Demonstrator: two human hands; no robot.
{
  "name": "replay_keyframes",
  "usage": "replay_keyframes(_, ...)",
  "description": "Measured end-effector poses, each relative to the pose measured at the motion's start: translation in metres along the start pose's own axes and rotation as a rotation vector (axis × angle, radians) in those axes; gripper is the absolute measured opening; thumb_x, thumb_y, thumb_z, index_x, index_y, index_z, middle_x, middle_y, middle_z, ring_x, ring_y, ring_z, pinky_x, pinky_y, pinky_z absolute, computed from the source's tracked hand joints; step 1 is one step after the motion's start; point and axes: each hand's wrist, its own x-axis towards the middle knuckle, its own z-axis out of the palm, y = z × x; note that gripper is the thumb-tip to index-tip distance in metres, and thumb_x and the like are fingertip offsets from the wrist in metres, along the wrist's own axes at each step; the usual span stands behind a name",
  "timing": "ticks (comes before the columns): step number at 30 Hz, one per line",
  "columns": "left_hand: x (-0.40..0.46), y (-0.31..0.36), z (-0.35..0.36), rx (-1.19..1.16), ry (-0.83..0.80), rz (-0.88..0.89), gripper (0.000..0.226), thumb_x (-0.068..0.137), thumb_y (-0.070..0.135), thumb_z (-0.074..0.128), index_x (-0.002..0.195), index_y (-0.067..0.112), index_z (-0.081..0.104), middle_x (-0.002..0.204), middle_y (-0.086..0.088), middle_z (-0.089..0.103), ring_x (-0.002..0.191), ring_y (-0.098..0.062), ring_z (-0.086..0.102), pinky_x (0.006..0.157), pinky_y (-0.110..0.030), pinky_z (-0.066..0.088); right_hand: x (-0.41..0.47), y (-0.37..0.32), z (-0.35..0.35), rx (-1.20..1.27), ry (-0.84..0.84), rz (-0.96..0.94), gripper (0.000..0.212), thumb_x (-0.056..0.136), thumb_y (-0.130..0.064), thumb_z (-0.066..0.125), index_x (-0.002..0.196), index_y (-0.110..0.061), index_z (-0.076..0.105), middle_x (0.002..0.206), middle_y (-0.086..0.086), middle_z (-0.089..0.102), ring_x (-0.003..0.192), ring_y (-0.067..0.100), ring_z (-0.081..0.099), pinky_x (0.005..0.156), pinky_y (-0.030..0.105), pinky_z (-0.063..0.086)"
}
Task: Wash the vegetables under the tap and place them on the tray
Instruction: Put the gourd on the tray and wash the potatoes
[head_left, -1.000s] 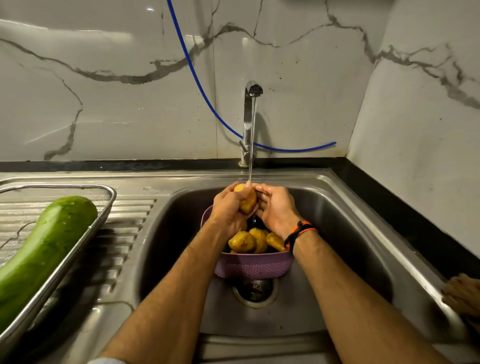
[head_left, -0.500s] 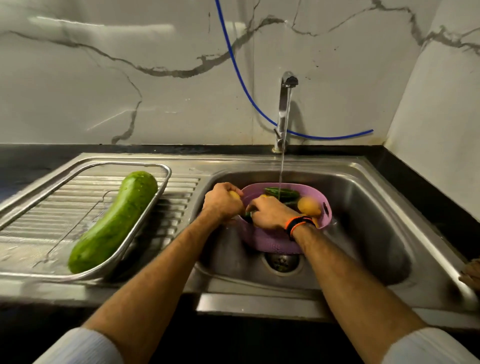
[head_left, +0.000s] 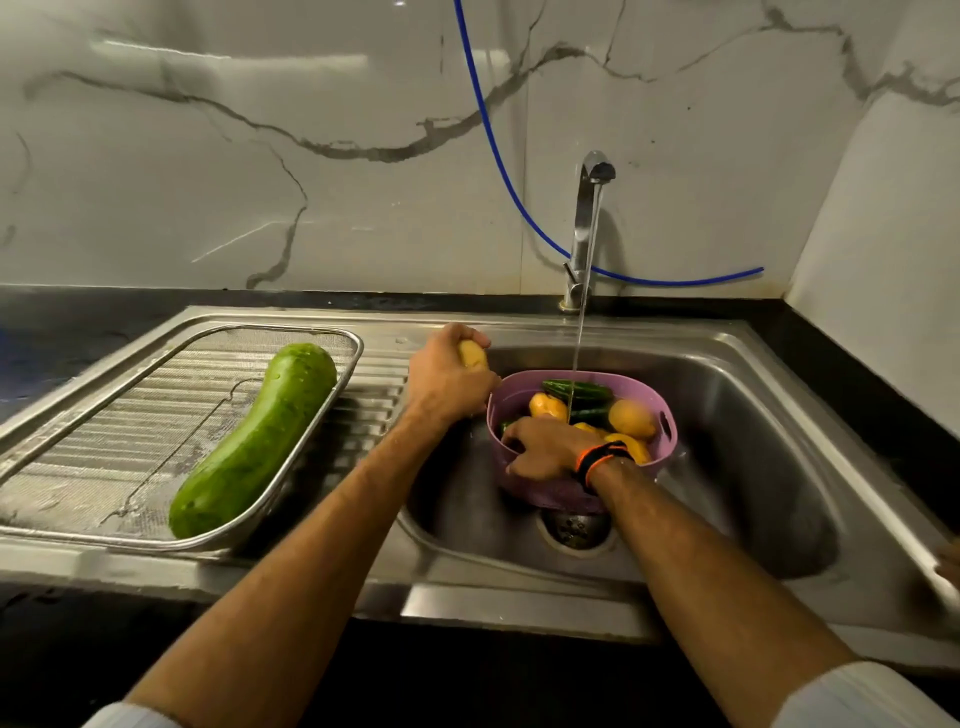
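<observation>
My left hand (head_left: 445, 378) grips a yellow potato (head_left: 472, 356) above the sink's left rim, between the basin and the tray. My right hand (head_left: 545, 448) reaches into the purple basket (head_left: 660, 415) in the basin; its fingertips are hidden among the vegetables. The basket holds several potatoes (head_left: 631, 418) and green cucumbers (head_left: 576, 391). Water runs from the tap (head_left: 589, 228) into the basket. A steel mesh tray (head_left: 114, 415) on the drainboard carries a large green gourd (head_left: 260, 436).
The steel sink (head_left: 753, 441) has a drain (head_left: 574, 527) just below the basket. A blue hose (head_left: 498, 161) hangs along the marble wall behind the tap. A black counter edges the sink. At the far right edge, part of another hand (head_left: 950, 564) shows.
Both hands left the water stream. My left hand carried the potato left toward the tray, and my right hand dropped into the basket. The view shifted left, bringing the whole tray into sight.
</observation>
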Motion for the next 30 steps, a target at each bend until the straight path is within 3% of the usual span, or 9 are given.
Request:
replay_keyframes(4,-0.018,-0.028,0.012,0.217,-0.121,-0.112,0.014,0.066,0.025,0.068,0.079,0.031,0.063,0.102,-0.008,0.07,0.095,-0.032,0.069,0.082,-0.046,0.06,-0.001,-0.003,-0.001,-0.009,0.004,-0.007,0.036,0.081,-0.027,0.06,0.114,-0.013,0.065,0.111,0.013,0.066,0.103,0.031,0.062,0.084,0.036,0.052)
replay_keyframes(8,-0.023,-0.032,0.011,0.248,-0.145,-0.104,0.017,0.071,0.026,0.072,0.088,0.03,0.068,0.104,-0.005,0.071,0.095,-0.028,0.069,0.085,-0.041,0.059,-0.001,-0.004,-0.003,0.0,0.003,-0.022,0.033,0.08,-0.026,0.061,0.11,-0.015,0.068,0.105,0.01,0.069,0.098,0.029,0.064,0.082,0.037,0.054)
replay_keyframes(11,-0.02,-0.017,-0.003,0.195,-0.113,-0.106,0.029,0.069,0.014,0.079,0.091,0.03,0.068,0.106,-0.005,0.067,0.094,-0.025,0.068,0.075,-0.043,0.062,-0.004,-0.008,-0.006,-0.006,0.018,-0.023,0.034,0.082,-0.026,0.064,0.114,-0.015,0.067,0.11,0.01,0.068,0.103,0.028,0.062,0.083,0.034,0.052)
replay_keyframes(16,-0.02,0.008,-0.051,0.143,-0.077,-0.121,0.043,0.074,0.011,0.085,0.111,0.023,0.066,0.108,-0.005,0.058,0.088,-0.02,0.064,0.051,-0.03,0.06,-0.01,-0.035,-0.029,0.09,0.216,-0.089,0.047,0.085,-0.022,0.069,0.13,-0.014,0.057,0.117,0.005,0.066,0.113,0.024,0.06,0.095,0.034,0.049)
replay_keyframes(20,-0.02,0.015,-0.099,0.098,0.019,-0.105,0.04,0.071,0.011,0.088,0.104,0.023,0.068,0.096,-0.003,0.061,0.081,-0.016,0.064,0.059,-0.037,0.063,-0.014,-0.082,-0.056,0.274,0.275,-0.199,0.05,0.086,-0.019,0.07,0.133,-0.012,0.055,0.121,0.005,0.064,0.107,0.018,0.062,0.095,0.033,0.052)
replay_keyframes(24,-0.023,0.015,-0.151,0.086,0.086,-0.091,0.04,0.074,0.011,0.087,0.107,0.021,0.066,0.097,-0.004,0.059,0.077,-0.017,0.063,0.056,-0.031,0.06,-0.014,-0.137,-0.073,0.326,0.365,-0.313,0.042,0.085,-0.019,0.07,0.126,-0.015,0.06,0.12,0.001,0.065,0.106,0.015,0.062,0.095,0.031,0.052)
replay_keyframes(27,-0.021,0.001,-0.18,0.113,0.122,-0.145,0.038,0.078,0.007,0.081,0.112,0.018,0.067,0.1,-0.007,0.063,0.089,-0.024,0.068,0.069,-0.036,0.062,-0.011,-0.169,-0.072,0.331,0.387,-0.384,0.037,0.085,-0.017,0.068,0.123,-0.015,0.065,0.12,0.003,0.067,0.108,0.016,0.062,0.096,0.031,0.052)
replay_keyframes(30,-0.02,-0.02,-0.199,0.114,0.191,-0.18,0.023,0.076,0.002,0.077,0.089,0.018,0.066,0.097,-0.011,0.07,0.094,-0.028,0.07,0.081,-0.041,0.061,-0.003,-0.193,-0.065,0.294,0.421,-0.428,0.035,0.084,-0.016,0.065,0.119,-0.017,0.067,0.118,0.002,0.068,0.109,0.015,0.062,0.09,0.023,0.048)
